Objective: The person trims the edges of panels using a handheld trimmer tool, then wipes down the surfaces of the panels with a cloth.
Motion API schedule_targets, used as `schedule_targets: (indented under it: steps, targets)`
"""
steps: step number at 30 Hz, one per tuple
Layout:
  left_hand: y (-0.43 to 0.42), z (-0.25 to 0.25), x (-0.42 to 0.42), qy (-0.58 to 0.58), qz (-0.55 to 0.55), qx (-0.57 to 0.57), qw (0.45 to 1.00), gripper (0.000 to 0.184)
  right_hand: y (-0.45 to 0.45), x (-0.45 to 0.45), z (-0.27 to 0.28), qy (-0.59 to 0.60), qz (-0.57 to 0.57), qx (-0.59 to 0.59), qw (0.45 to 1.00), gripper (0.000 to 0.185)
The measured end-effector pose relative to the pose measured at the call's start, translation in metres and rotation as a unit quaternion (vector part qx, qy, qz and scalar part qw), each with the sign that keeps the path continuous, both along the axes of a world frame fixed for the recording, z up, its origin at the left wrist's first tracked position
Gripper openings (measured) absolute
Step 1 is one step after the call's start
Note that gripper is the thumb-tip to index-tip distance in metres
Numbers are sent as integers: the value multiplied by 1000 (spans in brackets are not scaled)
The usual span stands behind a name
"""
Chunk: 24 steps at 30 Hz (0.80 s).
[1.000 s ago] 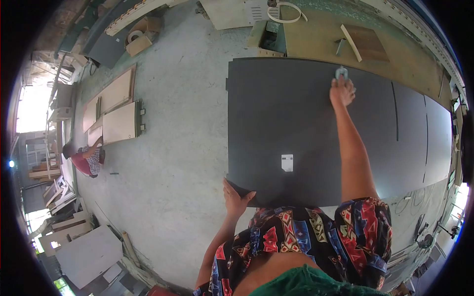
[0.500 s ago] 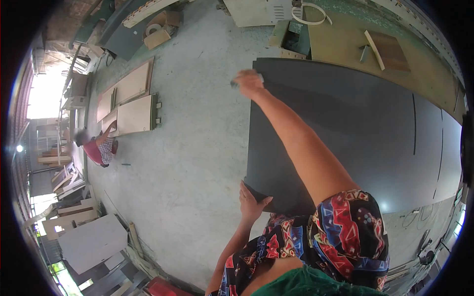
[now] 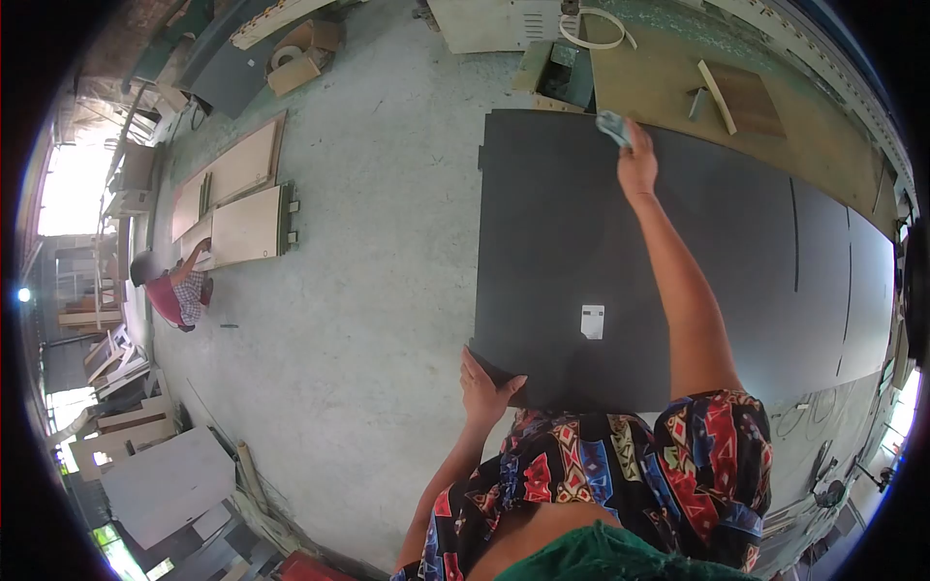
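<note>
A large dark grey panel [image 3: 552, 223] lies flat in front of me, with a small white label [image 3: 592, 321] on it. At its far edge my right hand [image 3: 636, 167] has its fingers closed on a light blue-grey cloth [image 3: 612, 127]. The near left corner of the panel is gripped by my left hand [image 3: 487, 389], thumb on top and the other fingers along the left edge. Dark slots run across the right part of the panel.
Beyond the panel, a brown board [image 3: 751, 100] lies on a tan surface [image 3: 639, 77]. A person [image 3: 172, 289] crouches at the left beside pale panels [image 3: 247, 228]. An open cardboard box [image 3: 302, 60] stands at the back left; boards [image 3: 170, 484] lean at the lower left.
My right hand went with the cloth from the far edge to beyond the far left corner, then came back right to the far edge. My left hand keeps its hold on the near corner.
</note>
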<state>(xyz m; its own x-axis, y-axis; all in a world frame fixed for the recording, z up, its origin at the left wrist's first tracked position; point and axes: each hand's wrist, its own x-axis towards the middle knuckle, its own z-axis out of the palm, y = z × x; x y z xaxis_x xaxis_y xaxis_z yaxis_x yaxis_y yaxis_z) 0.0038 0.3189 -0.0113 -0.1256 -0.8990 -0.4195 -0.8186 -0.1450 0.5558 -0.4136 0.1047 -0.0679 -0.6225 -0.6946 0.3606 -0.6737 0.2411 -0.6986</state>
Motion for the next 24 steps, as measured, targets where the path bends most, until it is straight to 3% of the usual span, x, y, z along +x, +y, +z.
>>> schedule_targets:
  steps: [1,3,5,7,9,11,12,13,15,16,18,24]
  targets:
    - [0,-2,0,3,0,-3,1000,123,7,-7,-2,2,-4,0,1000,48]
    - [0,-8,2,6,-6,-18,1000,124,19,-12,-9,96,-77,222,967,48]
    - [-1,-13,5,6,-12,-32,999,124,14,16,-27,193,-96,201,956,43]
    - [-3,-15,8,-4,-21,-43,999,125,4,70,-20,203,-29,176,963,40]
    - [-9,-11,7,-2,-18,-12,1000,127,-4,141,0,173,105,145,969,34]
    - [-12,-8,8,-2,-12,17,1000,128,0,220,-21,224,218,-7,950,33]
    - [-14,-9,8,-10,-17,16,1000,128,-5,262,-50,70,335,66,937,34]
    - [-15,-10,9,-17,-22,14,1000,128,14,289,-32,68,398,27,914,28]
    - [-15,-17,13,-16,-25,3,1000,128,28,322,-24,48,601,43,797,29]
    - [-16,-20,15,-11,-27,-6,1000,128,33,324,-18,50,599,41,798,29]
    - [-17,-26,19,-7,-27,-10,1000,129,43,321,-8,-65,577,-3,814,27]
    - [-27,-39,28,37,-14,-41,998,127,34,144,32,-25,238,-81,967,35]
